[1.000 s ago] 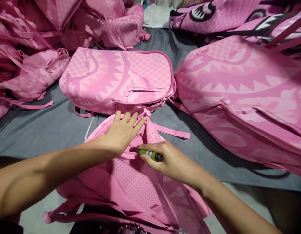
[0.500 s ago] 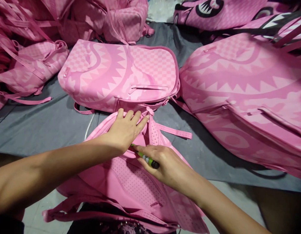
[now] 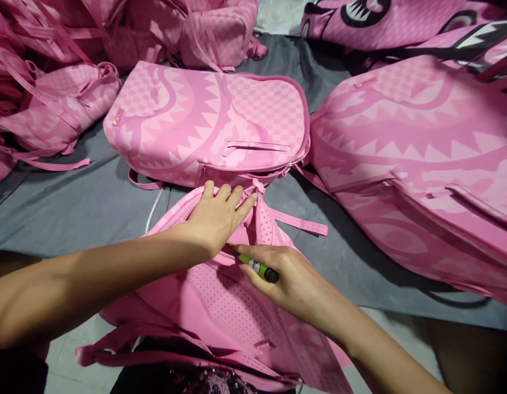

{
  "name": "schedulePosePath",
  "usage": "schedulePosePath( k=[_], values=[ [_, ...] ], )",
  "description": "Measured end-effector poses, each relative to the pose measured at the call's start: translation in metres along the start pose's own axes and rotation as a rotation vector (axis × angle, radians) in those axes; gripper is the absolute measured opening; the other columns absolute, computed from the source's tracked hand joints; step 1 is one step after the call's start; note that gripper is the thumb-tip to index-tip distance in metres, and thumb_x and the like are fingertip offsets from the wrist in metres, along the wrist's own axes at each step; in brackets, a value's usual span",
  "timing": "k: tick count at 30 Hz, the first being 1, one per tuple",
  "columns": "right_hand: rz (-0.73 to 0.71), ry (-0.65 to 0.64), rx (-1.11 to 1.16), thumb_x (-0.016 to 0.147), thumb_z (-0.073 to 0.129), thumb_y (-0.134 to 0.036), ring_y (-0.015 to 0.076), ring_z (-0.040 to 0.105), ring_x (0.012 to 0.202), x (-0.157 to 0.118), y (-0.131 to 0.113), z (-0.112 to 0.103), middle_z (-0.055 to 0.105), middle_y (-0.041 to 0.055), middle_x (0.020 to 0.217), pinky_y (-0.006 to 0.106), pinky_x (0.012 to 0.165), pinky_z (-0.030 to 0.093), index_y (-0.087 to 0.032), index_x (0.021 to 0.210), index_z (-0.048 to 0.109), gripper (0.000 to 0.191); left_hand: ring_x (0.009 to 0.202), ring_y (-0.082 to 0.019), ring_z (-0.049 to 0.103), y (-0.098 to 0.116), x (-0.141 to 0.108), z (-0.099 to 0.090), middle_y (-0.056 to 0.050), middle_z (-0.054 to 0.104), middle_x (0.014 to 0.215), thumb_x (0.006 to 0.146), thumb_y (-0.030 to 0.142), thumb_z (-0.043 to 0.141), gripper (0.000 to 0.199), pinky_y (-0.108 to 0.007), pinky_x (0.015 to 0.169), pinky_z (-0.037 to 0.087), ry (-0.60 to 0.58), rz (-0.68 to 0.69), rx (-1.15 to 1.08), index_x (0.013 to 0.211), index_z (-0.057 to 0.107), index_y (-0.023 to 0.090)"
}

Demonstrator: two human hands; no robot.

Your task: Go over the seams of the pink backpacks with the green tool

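Observation:
A pink backpack (image 3: 237, 301) with dotted mesh padding lies open, partly over the table's near edge and my lap. Across its top rim rests my left hand (image 3: 220, 214), palm down, its fingers bent over the pink edge. Whether it pinches the fabric is hidden. My right hand (image 3: 280, 271) is closed around a green tool (image 3: 257, 268) with a black end. The tool's tip reaches into the backpack's opening below my left palm, where it is mostly hidden.
A pink shark-patterned backpack (image 3: 204, 120) lies just beyond my hands, and a larger one (image 3: 418, 164) is at the right. Pink bags (image 3: 68, 104) are piled at the left. A black-and-pink bag (image 3: 372, 24) is at the back right. Grey cloth (image 3: 114, 219) covers the table.
The whole view has shifted slightly, so things appear a little further right. My hands keep nearly the same pose on the backpack, with the green tool still held.

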State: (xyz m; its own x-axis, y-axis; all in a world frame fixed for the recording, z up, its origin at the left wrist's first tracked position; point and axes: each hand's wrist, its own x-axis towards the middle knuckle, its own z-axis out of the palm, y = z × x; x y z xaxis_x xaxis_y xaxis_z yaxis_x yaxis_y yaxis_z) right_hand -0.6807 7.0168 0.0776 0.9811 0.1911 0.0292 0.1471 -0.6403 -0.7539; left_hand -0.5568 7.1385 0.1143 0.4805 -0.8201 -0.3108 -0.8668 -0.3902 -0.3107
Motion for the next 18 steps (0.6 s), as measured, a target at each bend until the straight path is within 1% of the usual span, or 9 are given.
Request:
schedulePosePath(
  k=[3, 7, 11, 13, 16, 18],
  values=[
    [0.008, 0.004, -0.02, 0.093, 0.053, -0.02, 0.0155, 0.071, 0.078, 0.0003, -0.0017, -0.0007, 0.076, 0.0056, 0.094, 0.027, 0.073, 0.054, -0.019, 0.115, 0.07, 0.028, 0.132, -0.036, 0.04, 0.0, -0.0003, 0.0015, -0.016, 0.03, 0.158, 0.085, 0.015, 0.057, 0.085, -0.058, 0.11, 0.031, 0.01, 0.005, 0.006, 0.158, 0.013, 0.016],
    [0.031, -0.002, -0.009, 0.093, 0.053, -0.02, 0.0148, 0.071, 0.078, 0.0005, -0.0039, -0.0022, 0.076, 0.0053, 0.096, 0.026, 0.072, 0.054, -0.019, 0.114, 0.07, 0.027, 0.133, -0.036, 0.039, -0.001, -0.0001, 0.0017, -0.015, 0.03, 0.158, 0.085, 0.015, 0.056, 0.085, -0.058, 0.11, 0.03, 0.013, 0.009, 0.006, 0.158, 0.013, 0.016],
    [0.068, -0.02, -0.043, 0.092, 0.054, -0.02, 0.0132, 0.068, 0.068, 0.0014, -0.0055, -0.0025, 0.076, 0.0038, 0.085, 0.024, 0.066, 0.052, -0.02, 0.11, 0.072, 0.025, 0.132, -0.035, 0.039, -0.0022, -0.0006, 0.0005, -0.015, 0.029, 0.158, 0.086, 0.016, 0.056, 0.084, -0.058, 0.11, 0.031, 0.003, 0.012, 0.006, 0.158, 0.013, 0.016],
    [0.078, -0.009, -0.048, 0.092, 0.053, -0.021, 0.0132, 0.068, 0.066, 0.0016, -0.0057, -0.002, 0.075, 0.0039, 0.083, 0.024, 0.065, 0.052, -0.019, 0.108, 0.072, 0.024, 0.131, -0.035, 0.04, -0.0022, -0.0009, 0.0003, -0.015, 0.031, 0.158, 0.086, 0.015, 0.055, 0.084, -0.057, 0.109, 0.031, 0.012, 0.015, 0.009, 0.158, 0.013, 0.016],
    [0.079, -0.006, -0.011, 0.092, 0.054, -0.022, 0.0144, 0.069, 0.071, 0.0006, -0.005, -0.0006, 0.076, 0.0047, 0.088, 0.025, 0.069, 0.054, -0.019, 0.109, 0.072, 0.025, 0.13, -0.035, 0.04, -0.0013, -0.0013, 0.0004, -0.015, 0.032, 0.157, 0.084, 0.016, 0.058, 0.087, -0.058, 0.109, 0.031, 0.022, 0.011, 0.017, 0.158, 0.012, 0.015],
    [0.091, 0.001, 0.038, 0.092, 0.053, -0.023, 0.0162, 0.071, 0.081, -0.0006, -0.004, 0.0005, 0.076, 0.0057, 0.098, 0.027, 0.075, 0.055, -0.02, 0.114, 0.071, 0.029, 0.13, -0.035, 0.041, -0.0007, -0.0013, 0.0002, -0.015, 0.032, 0.157, 0.083, 0.015, 0.059, 0.088, -0.057, 0.109, 0.032, 0.018, 0.005, 0.019, 0.158, 0.013, 0.016]
  ],
)
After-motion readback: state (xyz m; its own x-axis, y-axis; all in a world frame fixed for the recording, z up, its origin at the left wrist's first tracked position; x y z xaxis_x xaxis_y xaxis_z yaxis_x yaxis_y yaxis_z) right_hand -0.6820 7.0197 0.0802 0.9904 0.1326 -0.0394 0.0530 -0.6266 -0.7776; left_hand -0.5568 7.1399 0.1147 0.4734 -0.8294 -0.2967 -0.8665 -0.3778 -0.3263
